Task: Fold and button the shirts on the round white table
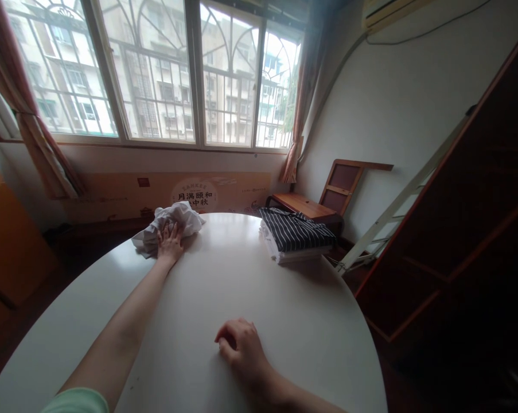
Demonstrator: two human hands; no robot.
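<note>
My left hand (pixel 170 241) is stretched out to the far side of the round white table (pixel 284 321), its fingers spread and pressing on a crumpled white cloth (pixel 182 219) near the far edge. My right hand (pixel 239 344) rests on the tabletop close to me, fingers loosely curled, with nothing in it. A folded stack of clothes, topped by a dark piece with thin white stripes (pixel 295 230), lies at the table's far right, apart from both hands.
Beyond the table stands a barred window (pixel 155 74) with brown curtains on both sides. A wooden chair (pixel 323 198) sits in the right corner. A white ladder (pixel 396 206) leans by a dark wooden cabinet (pixel 469 229) on the right.
</note>
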